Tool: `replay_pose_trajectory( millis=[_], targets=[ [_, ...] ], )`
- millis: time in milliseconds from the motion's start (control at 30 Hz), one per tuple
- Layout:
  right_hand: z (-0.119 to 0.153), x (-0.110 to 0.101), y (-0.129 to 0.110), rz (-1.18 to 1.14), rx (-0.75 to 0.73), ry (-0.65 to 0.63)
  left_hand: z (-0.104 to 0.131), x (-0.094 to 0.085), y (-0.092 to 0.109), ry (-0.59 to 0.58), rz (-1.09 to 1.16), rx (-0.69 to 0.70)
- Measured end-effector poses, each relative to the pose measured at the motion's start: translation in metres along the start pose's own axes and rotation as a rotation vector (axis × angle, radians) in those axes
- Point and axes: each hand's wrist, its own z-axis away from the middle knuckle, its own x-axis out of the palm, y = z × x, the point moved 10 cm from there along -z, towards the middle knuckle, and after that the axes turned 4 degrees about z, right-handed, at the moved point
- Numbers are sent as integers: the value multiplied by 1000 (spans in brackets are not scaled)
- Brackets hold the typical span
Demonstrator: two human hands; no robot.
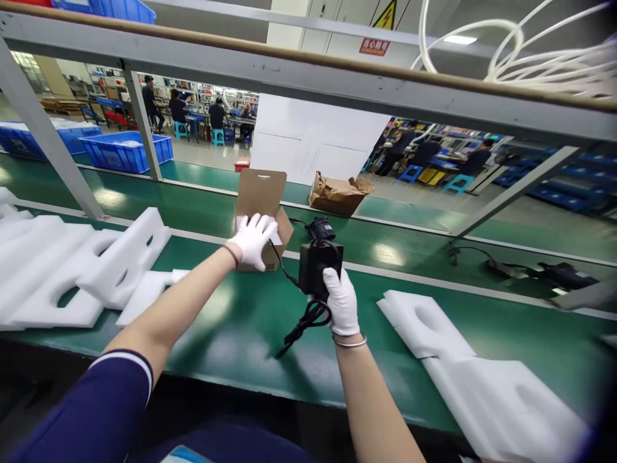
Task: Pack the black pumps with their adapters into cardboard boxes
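My left hand [254, 240], in a white glove, lies over the opening of a cardboard box [263, 188] with its lid raised. Its fingers are spread, and something white shows beside them inside the box. In my gloved right hand [343, 302] is a black power adapter [314, 267], held upright above the green bench. A bundled black cord [308, 323] hangs below the adapter, and a thin cable [281, 260] runs from it toward the box. Just behind the adapter is another black device [320, 228], partly hidden.
White foam inserts [120, 263] are piled at the left, and more foam pieces [463, 370] lie at the right. Brown paper fills an open carton [340, 193] behind. A cabled black device [563, 276] lies far right. Metal frame bars [308, 77] cross overhead; people work in the background.
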Motion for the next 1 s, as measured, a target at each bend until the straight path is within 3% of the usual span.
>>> replay_pose_trajectory(
  millis=[100, 200, 267, 367, 467, 600, 700, 833, 1000],
  targets=[
    [-7, 14, -17, -93, 50, -84, -38, 10, -37, -215, -193, -127],
    [-12, 13, -41, 21, -46, -62, -48, 22, -35, -272, -148, -93],
    [-17, 10, -61, 184, -158, -39, -36, 27, -25, -262, -115, -40],
    [-29, 15, -103, 602, -379, 23, 3, 36, 4, -246, -53, 50],
    [-48, 65, -125, 1122, -546, -139, 45, 43, 46, -216, 1, 107],
    [-48, 148, -94, 1655, -646, -630, 84, 53, 95, -217, 4, 114],
    [-32, 184, -67, 1812, -651, -820, 94, 61, 108, -251, -30, 49],
    [-18, 214, -35, 1746, -552, -929, 94, 72, 108, -305, -51, -19],
    [-26, 222, 8, 1636, -434, -1050, 93, 73, 102, -256, -56, -64]
  ],
)
